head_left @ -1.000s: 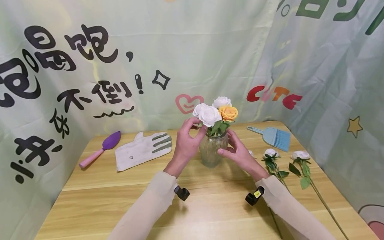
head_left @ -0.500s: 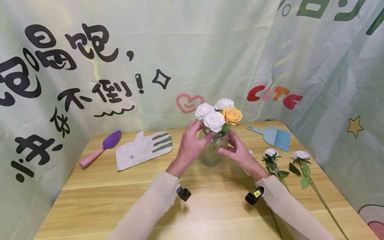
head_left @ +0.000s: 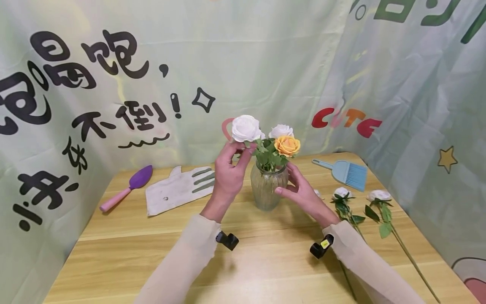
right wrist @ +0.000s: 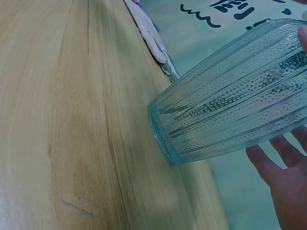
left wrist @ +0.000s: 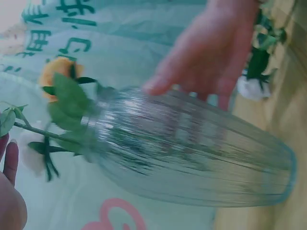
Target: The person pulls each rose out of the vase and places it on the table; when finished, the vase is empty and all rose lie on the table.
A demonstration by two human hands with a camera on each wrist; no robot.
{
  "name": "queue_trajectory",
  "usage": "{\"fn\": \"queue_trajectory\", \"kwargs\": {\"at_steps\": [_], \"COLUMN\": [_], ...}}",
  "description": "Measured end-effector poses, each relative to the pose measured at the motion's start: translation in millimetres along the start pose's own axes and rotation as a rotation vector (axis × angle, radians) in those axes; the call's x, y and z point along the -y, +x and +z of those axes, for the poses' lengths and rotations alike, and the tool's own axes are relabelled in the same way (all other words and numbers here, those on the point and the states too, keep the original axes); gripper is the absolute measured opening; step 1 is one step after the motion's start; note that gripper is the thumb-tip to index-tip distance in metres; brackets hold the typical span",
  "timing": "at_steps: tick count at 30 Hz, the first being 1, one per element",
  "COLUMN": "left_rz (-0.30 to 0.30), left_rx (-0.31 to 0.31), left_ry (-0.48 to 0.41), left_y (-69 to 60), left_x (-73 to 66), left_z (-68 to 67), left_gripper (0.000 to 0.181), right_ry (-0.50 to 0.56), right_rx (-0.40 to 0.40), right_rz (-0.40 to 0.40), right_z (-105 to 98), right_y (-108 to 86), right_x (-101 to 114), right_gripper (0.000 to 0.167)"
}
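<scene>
In the head view a ribbed glass vase (head_left: 263, 192) stands upright on the table. My right hand (head_left: 301, 188) holds its right side, thumb in front and fingers behind; the left wrist view shows those fingers through the glass (left wrist: 201, 158). My left hand (head_left: 229, 171) pinches a white rose (head_left: 246, 128) just under its bloom, up and left of the vase mouth. Its thin green stem (left wrist: 43, 132) leads into the vase in the left wrist view. An orange rose (head_left: 287, 146) and another white rose (head_left: 281, 131) stand in the vase.
Two long-stemmed white roses, one nearer (head_left: 343, 193) and one farther right (head_left: 379, 196), lie on the table. A blue brush (head_left: 351, 174) lies behind them. On the left are a purple trowel (head_left: 141, 177) and a white glove (head_left: 178, 190). A printed cloth hangs behind.
My left hand first shifts slightly right with the white rose, then draws it left and up, apart from the other blooms. The right hand stays on the vase.
</scene>
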State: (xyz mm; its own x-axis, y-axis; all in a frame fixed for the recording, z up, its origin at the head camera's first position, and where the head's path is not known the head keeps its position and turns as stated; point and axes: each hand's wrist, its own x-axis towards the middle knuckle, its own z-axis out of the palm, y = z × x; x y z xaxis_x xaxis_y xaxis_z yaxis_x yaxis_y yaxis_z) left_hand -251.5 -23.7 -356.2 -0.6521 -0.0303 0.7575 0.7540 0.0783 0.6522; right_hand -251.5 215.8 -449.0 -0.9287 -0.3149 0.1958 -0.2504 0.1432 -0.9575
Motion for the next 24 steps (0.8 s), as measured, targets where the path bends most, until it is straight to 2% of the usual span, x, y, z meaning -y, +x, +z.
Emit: {"fn": "queue_trajectory", "kwargs": {"at_steps": [3, 8, 13, 16, 20, 24], "left_rz": [0.044, 0.065, 0.115, 0.105, 0.033, -0.085], "left_rx": [-0.039, -0.159, -0.287, -0.34, -0.301, -0.174], "left_ry": [-0.055, -0.183, -0.259, -0.271, -0.278, -0.185], "left_y": [8.5, 28.8, 49.9, 56.6, 54.9, 43.4], "left_x": [-10.9, -34.0, -50.3, -52.7, -45.4, -32.9], "left_z": [-6.5, -27.7, -55.0, -76.2, -109.1, -150.8], "left_gripper": [0.01, 0.013, 0.009, 0.016, 0.018, 0.02], "right_ry": [0.005, 0.016, 0.017, 0.013, 0.006, 0.002], "right_rx": [0.002, 0.011, 0.01, 0.002, 0.001, 0.005], "right_rz": [0.013, 0.019, 0.027, 0.031, 0.025, 0.017], "right_z": [-0.9, -0.8, -1.2, -1.9, -2.1, -1.3], "right_y": [-0.1, 0.8, 0.3, -0.9, -1.3, -0.5], "right_x": [0.0, -0.6, 0.3, 1.2, 0.8, 0.6], "right_gripper": [0.096, 0.097, 0.096, 0.096, 0.096, 0.096]}}
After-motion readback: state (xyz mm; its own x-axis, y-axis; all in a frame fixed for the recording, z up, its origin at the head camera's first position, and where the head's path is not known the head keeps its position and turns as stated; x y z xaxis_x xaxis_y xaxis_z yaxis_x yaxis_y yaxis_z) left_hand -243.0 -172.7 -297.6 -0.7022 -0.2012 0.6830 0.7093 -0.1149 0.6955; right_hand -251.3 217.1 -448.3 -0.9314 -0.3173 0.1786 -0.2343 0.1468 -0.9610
